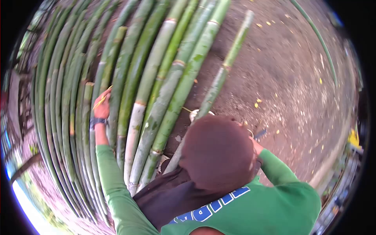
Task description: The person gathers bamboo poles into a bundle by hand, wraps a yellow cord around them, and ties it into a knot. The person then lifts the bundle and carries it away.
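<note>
My left hand (102, 105), with a dark watch (97, 122) on the wrist, reaches out over the bamboo poles. Its fingers are closed on a thin yellow strip (102, 100), beside a green bamboo pole (116, 94). On the other side, my right hand (256, 145) is mostly hidden behind a rounded brown shape (219, 152) in front of my chest. Next to that hand shows a dark blue, blade-like thing (260, 134); whether the hand holds it is hidden. A separate bamboo pole (215, 86) slants down behind the brown shape.
Many long green bamboo poles (164, 94) lie side by side across the left. Brown soil (290, 70) with scattered yellow leaves covers the right, where a thin green stalk (323, 43) lies. A small white thing (194, 114) sits near the separate pole.
</note>
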### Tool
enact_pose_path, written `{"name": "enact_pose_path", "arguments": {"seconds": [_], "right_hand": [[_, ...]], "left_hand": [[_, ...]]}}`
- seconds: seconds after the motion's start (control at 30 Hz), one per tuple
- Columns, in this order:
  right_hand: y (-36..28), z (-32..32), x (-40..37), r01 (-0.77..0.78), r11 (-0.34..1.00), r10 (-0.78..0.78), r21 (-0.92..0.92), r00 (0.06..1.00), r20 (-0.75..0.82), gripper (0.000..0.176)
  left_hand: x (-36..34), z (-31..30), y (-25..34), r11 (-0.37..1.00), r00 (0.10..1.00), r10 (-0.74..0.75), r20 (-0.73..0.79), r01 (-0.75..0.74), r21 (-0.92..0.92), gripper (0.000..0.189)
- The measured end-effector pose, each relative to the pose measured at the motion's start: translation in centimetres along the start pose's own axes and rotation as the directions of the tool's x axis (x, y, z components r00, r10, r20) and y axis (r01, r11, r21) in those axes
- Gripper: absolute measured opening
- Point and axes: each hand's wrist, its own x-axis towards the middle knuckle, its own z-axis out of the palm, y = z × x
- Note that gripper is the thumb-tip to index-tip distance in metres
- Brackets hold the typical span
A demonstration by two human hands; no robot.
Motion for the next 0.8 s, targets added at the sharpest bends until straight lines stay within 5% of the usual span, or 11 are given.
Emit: {"name": "enact_pose_path", "arguments": {"seconds": [0.03,0.1,0.17,0.2,0.3,0.43,0.47,0.5,0.57,0.73,0.8], "right_hand": [[-1.5,-1.4,0.2,-0.078,0.990,0.073,0.120,0.996,0.043,0.036],[-3.9,-4.6,1.6,-0.197,0.946,0.158,0.257,0.973,0.166,0.042],[-5.9,-9.0,3.4,-0.205,0.946,0.116,0.252,0.938,0.325,0.029],[-7.0,-11.0,4.2,-0.367,0.890,0.236,0.270,0.879,0.415,0.024],[-12.9,-13.6,6.7,-0.463,0.717,0.141,0.521,0.829,0.542,0.019],[-15.7,-11.9,12.1,-0.162,0.948,0.006,0.274,0.870,0.493,0.019],[-15.7,-10.7,14.1,0.190,0.976,-0.217,0.108,0.898,0.383,0.018],[-15.9,-9.3,15.7,0.494,0.864,-0.447,-0.092,0.839,0.309,0.017],[-18.9,-5.3,18.0,0.644,0.763,-0.633,-0.051,0.761,0.143,0.018],[-25.3,2.1,23.0,0.370,0.913,-0.392,0.172,0.912,0.119,0.022],[-26.3,3.8,24.1,0.284,0.943,-0.326,0.175,0.893,0.310,0.025]], "left_hand": [[-0.1,-0.1,0.5,0.999,0.999,-0.048,0.000,0.048,-0.025,0.030],[-0.1,-1.1,3.1,0.937,0.988,0.119,-0.101,-0.078,0.341,0.021],[0.0,-1.5,4.6,0.954,0.926,0.274,-0.259,-0.229,0.191,0.018],[0.1,-1.5,5.3,0.971,0.932,0.238,-0.272,-0.222,0.090,0.018],[0.4,-1.3,6.5,0.980,0.961,-0.004,-0.276,-0.051,-0.194,0.019],[1.1,-0.5,7.2,0.868,0.943,-0.109,-0.315,-0.064,-0.493,0.023],[1.4,-0.6,7.7,0.841,0.944,-0.099,-0.314,-0.089,-0.534,0.023],[1.3,-0.3,8.3,0.811,0.948,-0.089,-0.306,-0.109,-0.574,0.022],[0.9,-0.2,10.2,0.814,0.940,-0.078,-0.333,-0.133,-0.565,0.021],[0.2,-0.7,11.7,0.807,0.963,-0.090,-0.253,-0.078,-0.585,0.026],[-0.3,-0.6,11.9,0.797,0.957,-0.060,-0.284,-0.125,-0.591,0.029]]}}
